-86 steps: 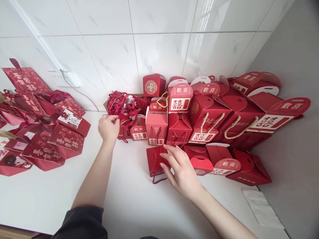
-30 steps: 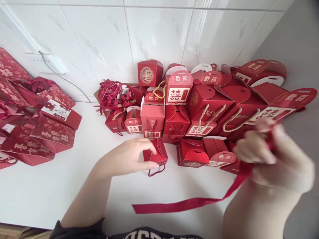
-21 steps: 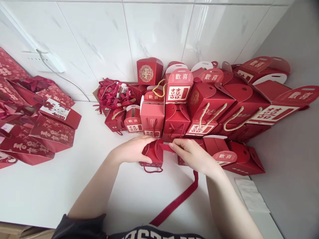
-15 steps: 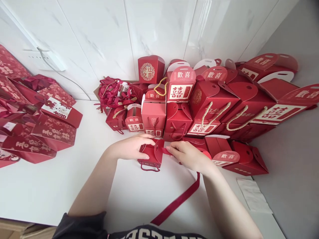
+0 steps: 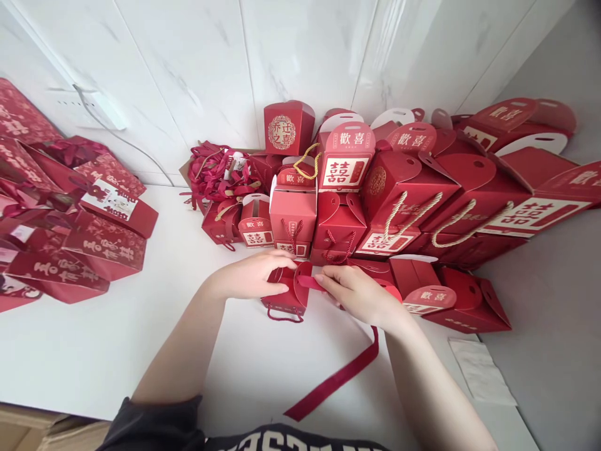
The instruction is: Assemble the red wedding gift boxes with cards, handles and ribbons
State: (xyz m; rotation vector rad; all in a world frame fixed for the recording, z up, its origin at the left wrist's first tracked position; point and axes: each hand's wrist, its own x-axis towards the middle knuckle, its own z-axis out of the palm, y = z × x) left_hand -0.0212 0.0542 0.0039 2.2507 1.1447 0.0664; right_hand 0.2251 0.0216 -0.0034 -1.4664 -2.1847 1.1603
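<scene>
Your left hand [image 5: 258,275] clasps the small red cardboard box [image 5: 290,302] on the tabletop [image 5: 239,376], left of your right hand [image 5: 357,293], which pinches a flat crimson fabric ribbon [image 5: 342,377]. Steady the box; keep the ribbon's tip [image 5: 307,282] flat at the box's right flap [image 5: 301,295].

The light is bright and soft, and shiny white streaks show on the tiles [image 5: 300,62]. A pale shadow lies on the table [image 5: 253,376]. The grey wall [image 5: 554,363] is duller. The left hand [image 5: 253,275] and right hand [image 5: 359,295] look clear, but the box [image 5: 549,181] at the right edge looks stretched.
</scene>
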